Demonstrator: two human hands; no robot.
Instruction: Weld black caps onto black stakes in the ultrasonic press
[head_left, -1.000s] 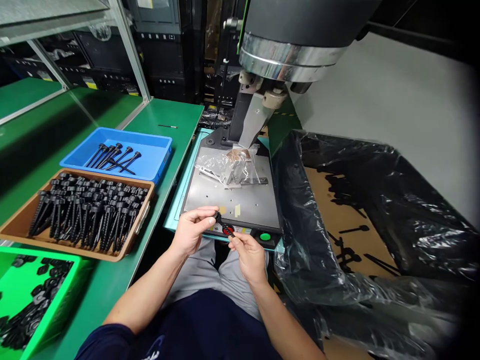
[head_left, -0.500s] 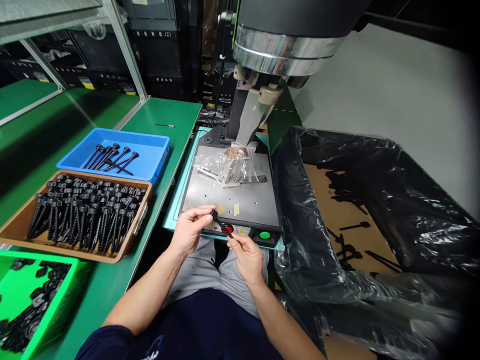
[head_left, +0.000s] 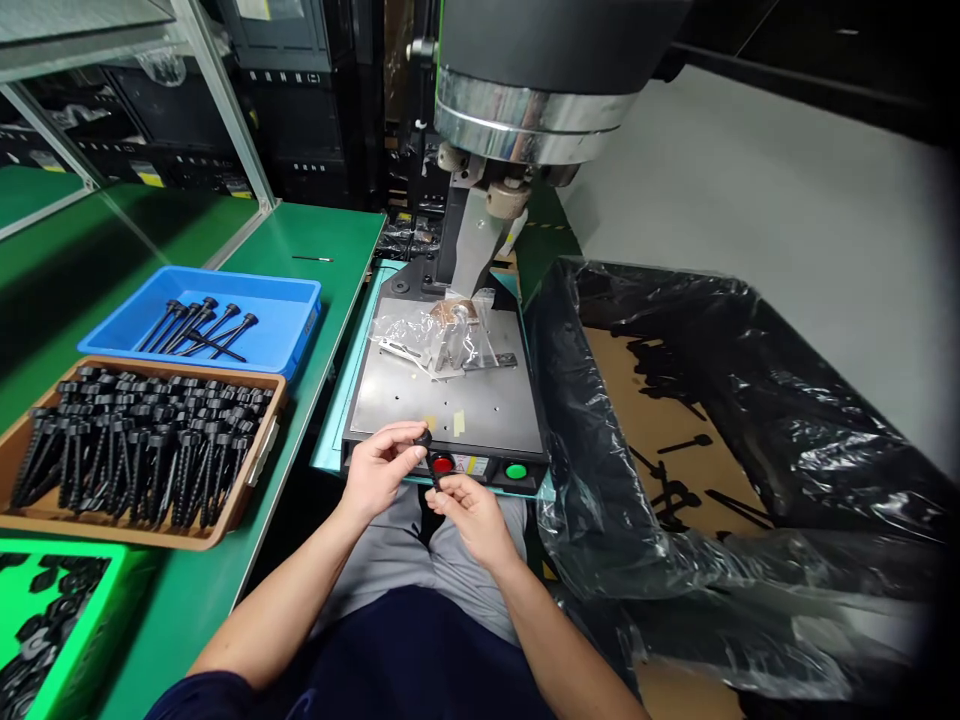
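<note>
Between my hands is a black ribbed plastic peg with a knobbed head (head_left: 425, 440), held in front of the machine's front panel. My left hand (head_left: 381, 470) pinches it near the head, thumb and fingers closed. Lower down, my right hand (head_left: 474, 515) has its fingertips closed on the thin end. The peg stands nearly upright, its stem partly hidden by my fingers. Just behind it are a red button (head_left: 443, 465) and a green button (head_left: 516, 471). On the metal plate (head_left: 390, 405) beyond sits a fixture wrapped in clear plastic (head_left: 454, 340).
A large machine head (head_left: 525, 110) hangs over the plate. At left, a brown tray (head_left: 259, 455) holds many similar pegs, a blue tray (head_left: 289, 325) a few, and a green bin (head_left: 112, 600) black parts. At right stands a box lined with black plastic (head_left: 555, 400), with black pieces inside.
The peg has turned from slanted to nearly upright, its lower end moving left with my right hand. The whole view has shifted slightly.
</note>
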